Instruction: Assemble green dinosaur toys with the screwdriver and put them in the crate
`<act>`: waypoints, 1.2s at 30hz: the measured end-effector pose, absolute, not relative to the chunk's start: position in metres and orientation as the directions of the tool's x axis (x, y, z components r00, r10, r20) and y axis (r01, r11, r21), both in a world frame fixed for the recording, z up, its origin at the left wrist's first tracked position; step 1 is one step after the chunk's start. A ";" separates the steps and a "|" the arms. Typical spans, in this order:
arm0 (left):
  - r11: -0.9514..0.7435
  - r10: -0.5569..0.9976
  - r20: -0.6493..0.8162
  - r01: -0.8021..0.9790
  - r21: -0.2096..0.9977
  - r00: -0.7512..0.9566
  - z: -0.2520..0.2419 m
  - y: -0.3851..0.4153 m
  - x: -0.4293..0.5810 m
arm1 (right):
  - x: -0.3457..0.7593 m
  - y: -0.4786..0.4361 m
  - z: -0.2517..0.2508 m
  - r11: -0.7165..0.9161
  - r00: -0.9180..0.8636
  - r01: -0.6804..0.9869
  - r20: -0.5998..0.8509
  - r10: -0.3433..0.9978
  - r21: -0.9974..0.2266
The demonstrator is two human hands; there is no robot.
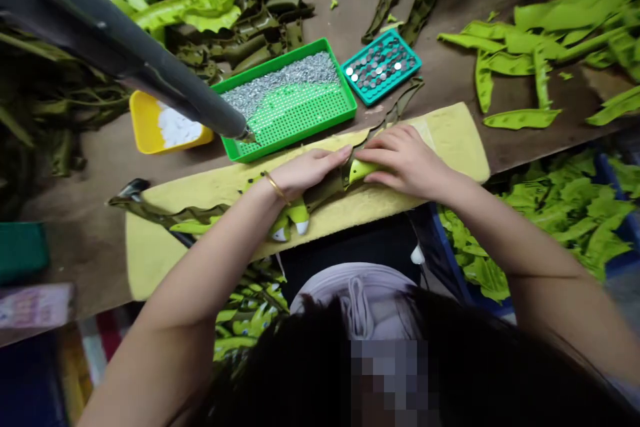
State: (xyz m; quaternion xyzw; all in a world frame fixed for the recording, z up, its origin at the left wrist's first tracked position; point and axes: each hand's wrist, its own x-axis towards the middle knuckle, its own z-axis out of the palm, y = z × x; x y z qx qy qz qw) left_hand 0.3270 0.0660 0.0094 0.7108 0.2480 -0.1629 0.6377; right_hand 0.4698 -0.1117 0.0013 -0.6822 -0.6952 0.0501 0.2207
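My left hand (313, 170), a gold bangle at its wrist, is closed over a dark green plastic piece (327, 191) above the yellow padded board. Facing it, my right hand (400, 159) curls its fingers around a light green plastic piece (363, 170) with a small dark dot. The two pieces touch between my hands. A dark green strip with a wavy edge (400, 107) sticks out beyond my right fingers. Below my left wrist lie light green parts with white tips (299, 213). Another wavy dark strip (185, 215) extends left on the board.
A green perforated tray (295, 123) holds small silvery bits. Beside it stand a teal tray (370, 100) of small round pieces and a yellow tub (143, 127) of white material. A dark rod (200, 97) slants in from the upper left. Light green parts fill a blue crate (453, 273) at right.
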 end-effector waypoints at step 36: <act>-0.451 0.101 -0.364 0.369 0.813 0.926 0.037 0.069 0.334 | 0.451 -0.099 -0.002 -0.040 0.641 -0.375 -0.290 0.710 -0.926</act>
